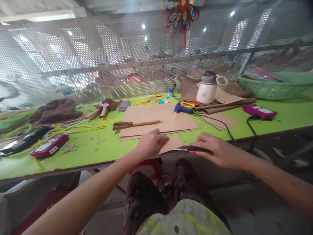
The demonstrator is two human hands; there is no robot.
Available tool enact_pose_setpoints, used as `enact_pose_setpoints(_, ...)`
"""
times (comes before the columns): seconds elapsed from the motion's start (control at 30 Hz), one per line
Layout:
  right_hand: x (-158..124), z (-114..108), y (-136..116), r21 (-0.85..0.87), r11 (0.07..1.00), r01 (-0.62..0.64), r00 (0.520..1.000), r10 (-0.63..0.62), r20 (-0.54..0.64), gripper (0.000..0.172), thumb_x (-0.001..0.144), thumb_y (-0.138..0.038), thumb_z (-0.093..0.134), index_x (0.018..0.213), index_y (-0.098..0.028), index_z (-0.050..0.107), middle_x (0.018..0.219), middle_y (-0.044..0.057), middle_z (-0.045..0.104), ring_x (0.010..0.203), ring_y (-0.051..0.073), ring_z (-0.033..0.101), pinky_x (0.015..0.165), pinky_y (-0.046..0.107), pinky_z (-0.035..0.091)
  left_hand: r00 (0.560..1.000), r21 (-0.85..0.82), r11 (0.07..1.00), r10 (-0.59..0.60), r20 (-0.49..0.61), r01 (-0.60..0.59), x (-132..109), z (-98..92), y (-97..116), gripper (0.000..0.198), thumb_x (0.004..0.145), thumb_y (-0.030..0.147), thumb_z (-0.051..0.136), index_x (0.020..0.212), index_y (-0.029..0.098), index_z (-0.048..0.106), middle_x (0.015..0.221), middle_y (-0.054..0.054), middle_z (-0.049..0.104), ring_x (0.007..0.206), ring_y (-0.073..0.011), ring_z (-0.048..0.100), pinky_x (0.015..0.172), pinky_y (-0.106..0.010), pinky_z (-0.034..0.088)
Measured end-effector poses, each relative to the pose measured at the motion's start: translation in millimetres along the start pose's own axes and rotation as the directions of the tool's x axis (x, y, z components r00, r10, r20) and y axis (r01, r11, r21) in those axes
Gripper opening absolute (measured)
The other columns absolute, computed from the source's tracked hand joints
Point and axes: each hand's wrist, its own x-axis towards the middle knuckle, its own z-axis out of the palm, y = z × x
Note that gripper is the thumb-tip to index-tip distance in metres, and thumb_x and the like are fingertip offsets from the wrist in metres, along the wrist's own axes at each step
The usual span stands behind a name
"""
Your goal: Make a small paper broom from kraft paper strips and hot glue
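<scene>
At the table's front edge, my left hand (154, 143) has its fingers closed over a small brown paper sheet (172, 143). My right hand (212, 147) grips a black and orange utility knife (187, 148), its blade pointing left and close to the paper's right edge. Larger brown paper sheets (146, 112) lie just behind my hands. Across them rests a thin paper-wrapped roll with a brown frayed end (144, 123). A blue glue gun (184, 108) with a white glue stick lies on the sheets' right side, beside yellow and red-handled scissors (192, 103).
A white jug (206, 91) stands at the back, near folded brown paper (227, 102). Purple power strips (260, 112) sit to the right and left, with a cord crossing the front edge. A green basket (274, 89) is far right; a perforated screen (102, 65) bounds the back.
</scene>
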Motion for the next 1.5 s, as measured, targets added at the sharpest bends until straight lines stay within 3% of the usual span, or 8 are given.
enact_pose_setpoints(0.2,8,1,-4,0.010,0.999,0.035,0.999,-0.035,-0.025,0.031,0.092,-0.029,0.049,0.118,-0.021,0.063,0.089,0.009,0.056,0.084,0.021,0.053,0.076,0.035,0.046,0.969,-0.023,0.981,0.193,0.154,-0.192,-2,-24.2,-9,0.041,0.096,0.038,0.032,0.118,0.026,0.063,0.086,-0.008,0.052,0.085,-0.0180,0.051,0.075,-0.028,0.040)
enact_pose_setpoints(0.3,7,1,-4,0.005,1.000,0.030,0.999,-0.030,-0.021,0.031,0.092,-0.028,0.048,0.119,-0.021,0.062,0.090,0.009,0.056,0.085,0.021,0.052,0.076,0.035,0.045,0.958,-0.023,0.973,0.231,0.170,-0.231,-3,-27.9,-15,0.041,0.096,0.039,0.032,0.119,0.026,0.063,0.089,-0.009,0.051,0.091,-0.0196,0.049,0.081,-0.031,0.040)
enact_pose_setpoints(0.57,17,1,-1,0.014,0.998,0.055,0.998,-0.056,0.026,0.029,0.092,-0.027,0.049,0.117,-0.020,0.063,0.089,0.009,0.057,0.085,0.020,0.053,0.075,0.033,0.044,0.959,-0.106,0.978,0.201,0.201,-0.182,-4,-19.7,-26,0.041,0.096,0.039,0.031,0.128,0.028,0.055,0.091,-0.007,0.049,0.090,-0.0178,0.048,0.081,-0.028,0.040)
enact_pose_setpoints(0.87,4,-2,-15,0.005,1.000,0.031,0.999,-0.031,0.010,0.029,0.093,-0.027,0.047,0.117,-0.020,0.062,0.088,0.010,0.057,0.083,0.021,0.052,0.074,0.035,0.044,0.961,-0.132,0.978,0.186,0.205,-0.162,-4,-21.1,-26,0.041,0.096,0.041,0.032,0.126,0.028,0.057,0.091,-0.007,0.049,0.087,-0.0168,0.050,0.081,-0.028,0.041)
enact_pose_setpoints(1.13,26,9,-18,0.005,0.997,0.078,0.997,-0.078,0.021,0.026,0.090,-0.022,0.052,0.113,-0.018,0.064,0.090,0.010,0.058,0.085,0.021,0.052,0.075,0.035,0.044,0.960,-0.129,0.978,0.186,0.208,-0.162,-4,-20.6,-27,0.040,0.095,0.039,0.034,0.125,0.028,0.058,0.091,-0.006,0.050,0.086,-0.0166,0.051,0.079,-0.027,0.042)
enact_pose_setpoints(1.37,17,6,-23,0.038,0.998,0.051,0.998,-0.053,0.045,0.028,0.093,-0.026,0.047,0.115,-0.019,0.063,0.089,0.010,0.058,0.084,0.021,0.052,0.074,0.035,0.044,0.960,-0.132,0.978,0.189,0.204,-0.165,-4,-20.7,-26,0.040,0.095,0.039,0.035,0.127,0.028,0.057,0.094,-0.007,0.050,0.086,-0.0162,0.051,0.080,-0.027,0.042)
enact_pose_setpoints(1.5,25,8,-28,0.026,0.997,0.076,0.997,-0.076,0.026,0.027,0.092,-0.024,0.049,0.114,-0.019,0.064,0.088,0.009,0.058,0.084,0.021,0.052,0.074,0.033,0.044,0.961,-0.136,0.977,0.191,0.201,-0.166,-3,-21.5,-25,0.039,0.095,0.039,0.035,0.126,0.028,0.058,0.092,-0.006,0.050,0.085,-0.0159,0.051,0.079,-0.027,0.042)
